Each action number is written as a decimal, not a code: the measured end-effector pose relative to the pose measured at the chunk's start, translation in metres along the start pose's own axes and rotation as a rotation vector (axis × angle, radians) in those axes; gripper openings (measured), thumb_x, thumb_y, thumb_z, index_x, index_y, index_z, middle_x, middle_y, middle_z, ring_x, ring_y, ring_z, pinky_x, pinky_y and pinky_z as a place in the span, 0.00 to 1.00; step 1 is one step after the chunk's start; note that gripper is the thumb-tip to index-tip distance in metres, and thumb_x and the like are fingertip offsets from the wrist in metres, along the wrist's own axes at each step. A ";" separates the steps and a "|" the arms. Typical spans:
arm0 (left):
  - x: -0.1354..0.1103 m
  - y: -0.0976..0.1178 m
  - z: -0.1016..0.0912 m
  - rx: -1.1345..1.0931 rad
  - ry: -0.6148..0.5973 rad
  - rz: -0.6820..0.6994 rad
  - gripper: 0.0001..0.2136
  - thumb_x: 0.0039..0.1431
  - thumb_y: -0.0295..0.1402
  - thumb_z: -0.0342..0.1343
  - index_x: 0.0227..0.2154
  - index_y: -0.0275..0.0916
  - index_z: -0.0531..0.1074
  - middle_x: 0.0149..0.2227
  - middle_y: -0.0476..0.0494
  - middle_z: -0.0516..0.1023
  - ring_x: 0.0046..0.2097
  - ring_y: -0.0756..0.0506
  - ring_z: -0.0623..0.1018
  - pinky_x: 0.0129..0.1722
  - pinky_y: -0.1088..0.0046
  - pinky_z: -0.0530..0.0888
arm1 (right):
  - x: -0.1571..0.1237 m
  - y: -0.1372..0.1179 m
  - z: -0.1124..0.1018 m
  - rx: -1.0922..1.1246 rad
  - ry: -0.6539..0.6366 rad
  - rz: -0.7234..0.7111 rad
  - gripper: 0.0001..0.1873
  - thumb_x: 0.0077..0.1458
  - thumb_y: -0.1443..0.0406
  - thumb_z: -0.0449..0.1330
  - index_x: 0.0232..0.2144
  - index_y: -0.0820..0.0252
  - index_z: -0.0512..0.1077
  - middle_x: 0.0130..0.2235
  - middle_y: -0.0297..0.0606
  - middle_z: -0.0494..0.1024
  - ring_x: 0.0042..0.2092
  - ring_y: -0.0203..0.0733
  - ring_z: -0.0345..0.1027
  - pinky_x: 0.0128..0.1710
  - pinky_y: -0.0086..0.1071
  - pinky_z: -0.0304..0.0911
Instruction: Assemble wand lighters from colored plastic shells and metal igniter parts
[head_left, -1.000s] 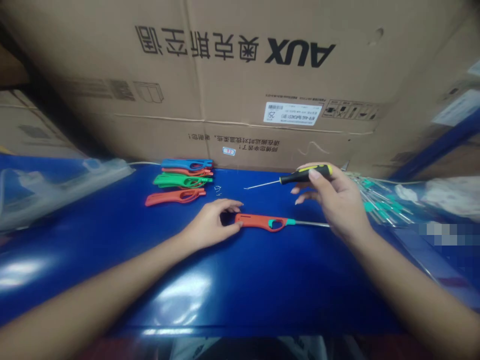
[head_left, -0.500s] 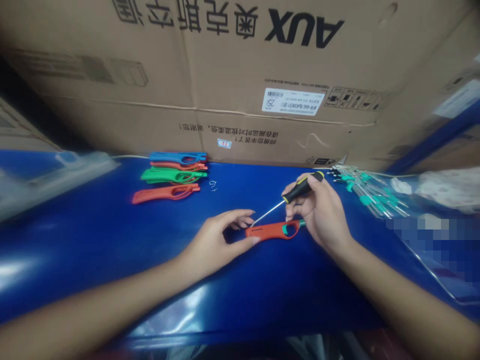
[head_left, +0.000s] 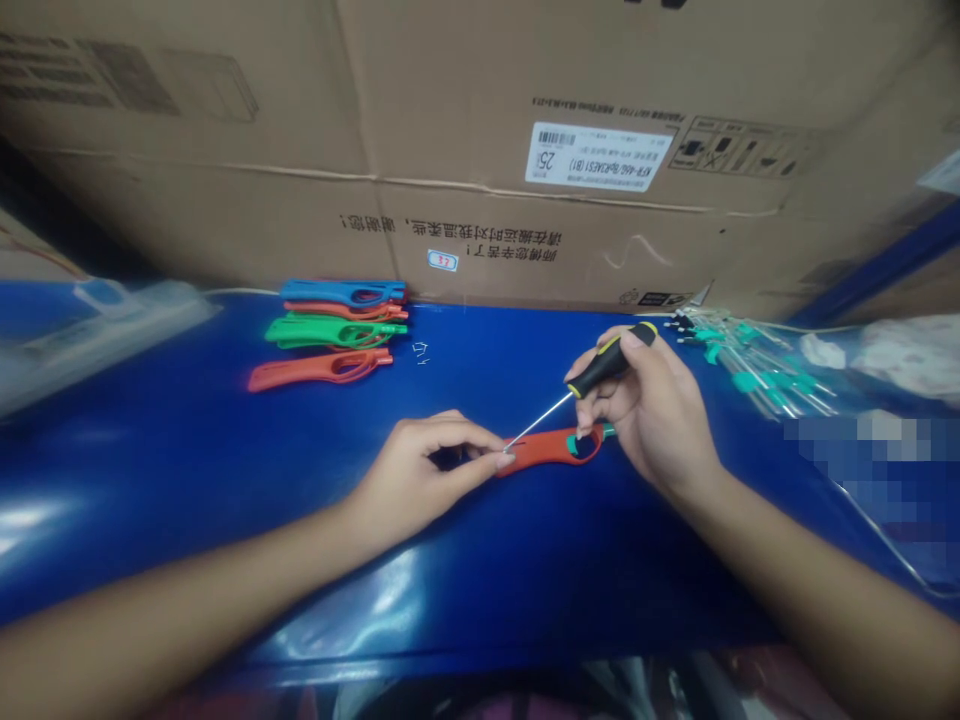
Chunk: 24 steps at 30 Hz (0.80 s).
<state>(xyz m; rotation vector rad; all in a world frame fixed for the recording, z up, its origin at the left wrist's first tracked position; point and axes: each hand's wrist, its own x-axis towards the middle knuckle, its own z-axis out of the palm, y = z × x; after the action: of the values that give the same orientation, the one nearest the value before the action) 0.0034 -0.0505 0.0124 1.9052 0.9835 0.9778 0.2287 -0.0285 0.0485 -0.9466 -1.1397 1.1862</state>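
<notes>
Screwdriver [head_left: 613,360] and lighter [head_left: 546,448] meet near the middle of the table [head_left: 247,480]. The right hand [head_left: 660,410] grasps the screwdriver by its black and yellow handle, with the thumb along the top and the other fingers curled below. The shaft slants down to the left, and its tip ends at the left end of the lighter, close to the fingertips of the left hand [head_left: 420,455]. Whether the tip sits on a screw is too small to tell.

The left hand grasps the lighter's left end between thumb and fingertips, the other fingers bent behind. The lighter lies on the table, orange, with a green trigger inside its loop and a green collar that runs behind the right hand. The right hand's lower fingers hang by the loop; whether they touch it cannot be told.

Beyond the left hand lies a row of handles: a blue one [head_left: 330,292] farthest back, orange just in front of it, then green [head_left: 322,332], and another orange one [head_left: 315,371] nearest. Small metal bits [head_left: 421,352] lie just to the right of the row. At the right, beyond the right hand, metal rods [head_left: 761,375] with green parts lie in a loose heap, near a white bundle [head_left: 911,355]. A clear bag [head_left: 150,315] rests at the far left. Behind everything stands a cardboard box [head_left: 450,110], its print upside down, with a white label [head_left: 598,157].
</notes>
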 end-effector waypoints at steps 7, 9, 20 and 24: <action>0.000 -0.001 0.000 0.003 -0.009 0.035 0.03 0.59 0.32 0.64 0.34 0.40 0.83 0.33 0.46 0.83 0.34 0.48 0.78 0.36 0.71 0.74 | 0.000 -0.001 -0.001 -0.006 -0.034 -0.002 0.13 0.60 0.53 0.59 0.37 0.54 0.61 0.29 0.31 0.79 0.18 0.36 0.69 0.16 0.29 0.67; 0.000 -0.002 0.000 0.002 -0.007 0.039 0.03 0.59 0.32 0.64 0.34 0.40 0.83 0.33 0.46 0.83 0.34 0.48 0.78 0.36 0.71 0.74 | 0.000 -0.001 -0.001 -0.009 -0.038 -0.001 0.13 0.60 0.54 0.59 0.37 0.54 0.61 0.29 0.32 0.79 0.18 0.36 0.69 0.16 0.30 0.67; 0.000 -0.003 0.000 0.012 -0.020 0.043 0.03 0.60 0.31 0.64 0.33 0.39 0.82 0.34 0.47 0.83 0.35 0.49 0.79 0.37 0.71 0.74 | 0.001 -0.001 -0.001 -0.015 -0.034 -0.002 0.14 0.60 0.54 0.59 0.37 0.54 0.61 0.29 0.32 0.79 0.18 0.36 0.69 0.16 0.29 0.67; 0.001 -0.003 0.000 0.025 -0.022 0.049 0.03 0.59 0.31 0.64 0.33 0.39 0.82 0.33 0.46 0.83 0.35 0.48 0.79 0.37 0.71 0.74 | 0.000 -0.001 -0.001 -0.009 -0.024 -0.002 0.13 0.60 0.54 0.58 0.36 0.54 0.62 0.29 0.32 0.79 0.18 0.37 0.69 0.16 0.30 0.67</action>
<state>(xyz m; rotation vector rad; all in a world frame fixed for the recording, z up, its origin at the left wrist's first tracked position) 0.0031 -0.0488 0.0101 1.9646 0.9441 0.9748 0.2300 -0.0282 0.0492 -0.9399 -1.1655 1.1948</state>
